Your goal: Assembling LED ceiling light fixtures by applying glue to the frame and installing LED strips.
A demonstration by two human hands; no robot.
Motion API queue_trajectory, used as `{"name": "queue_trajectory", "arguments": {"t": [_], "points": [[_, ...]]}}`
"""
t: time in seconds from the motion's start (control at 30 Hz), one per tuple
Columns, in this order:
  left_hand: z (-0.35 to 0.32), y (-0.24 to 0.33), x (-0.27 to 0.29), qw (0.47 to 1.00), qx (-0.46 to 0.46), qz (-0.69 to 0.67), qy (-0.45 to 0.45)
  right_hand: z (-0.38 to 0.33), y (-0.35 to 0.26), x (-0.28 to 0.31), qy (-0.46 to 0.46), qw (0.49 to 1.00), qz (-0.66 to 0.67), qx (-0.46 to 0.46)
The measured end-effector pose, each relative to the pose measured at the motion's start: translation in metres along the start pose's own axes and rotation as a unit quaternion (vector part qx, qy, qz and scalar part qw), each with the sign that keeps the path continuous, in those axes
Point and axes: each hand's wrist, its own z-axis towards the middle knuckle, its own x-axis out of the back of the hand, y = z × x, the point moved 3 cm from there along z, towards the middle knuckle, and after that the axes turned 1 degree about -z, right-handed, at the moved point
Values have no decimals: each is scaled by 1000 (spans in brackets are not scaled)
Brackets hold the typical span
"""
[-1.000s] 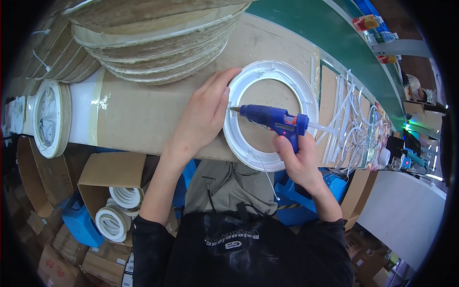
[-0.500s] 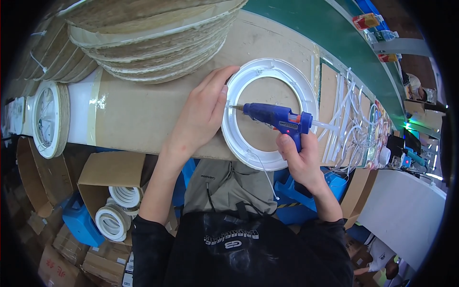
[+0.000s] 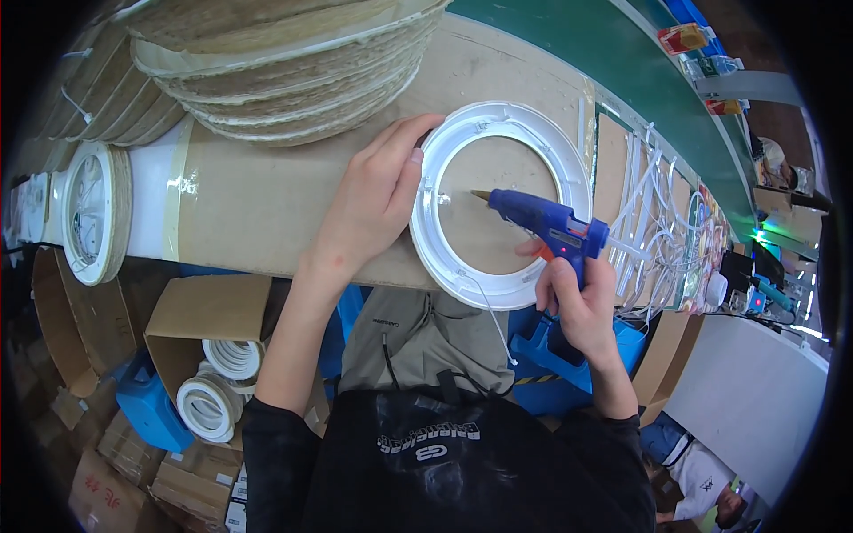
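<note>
A white plastic ring [image 3: 430, 238] lies on the workbench in front of me, and its near edge reaches to the bench edge. My left hand [image 3: 371, 197] grips the ring's left rim, the thumb on top and the fingers along the outside. In my right hand [image 3: 582, 306] is a blue hot glue gun [image 3: 540, 215], held by its handle. The nozzle points left over the ring's open centre, apart from the inner rim. A translucent glue stick [image 3: 629, 247] sticks out of its back. A thin white wire [image 3: 500, 330] hangs from the ring over the bench edge.
Large stacked beige shades [image 3: 293, 89] stand at the far left, near more white rings [image 3: 89, 213]. Glue sticks and tangled white cords [image 3: 653, 209] lie on the right. Below, an open cardboard box [image 3: 209, 306] holds several rings. A co-worker [image 3: 702, 480] is at lower right.
My right hand has drawn the glue gun to the right, so its nozzle has come away from the ring's left side. My left hand stays on the rim.
</note>
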Motion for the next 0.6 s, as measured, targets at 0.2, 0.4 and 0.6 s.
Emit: {"name": "queue_trajectory", "arguments": {"t": [0.2, 0.4, 0.6], "points": [[-1, -5, -3, 999, -1, -46, -6, -21, -1, 12, -55, 998, -12, 1], [0, -11, -3, 998, -1, -59, 8, -26, 10, 19, -90, 996, -15, -4], [-1, -11, -4, 998, -5, -61, 15, -30, 15, 24, -106, 994, -37, 17]]}}
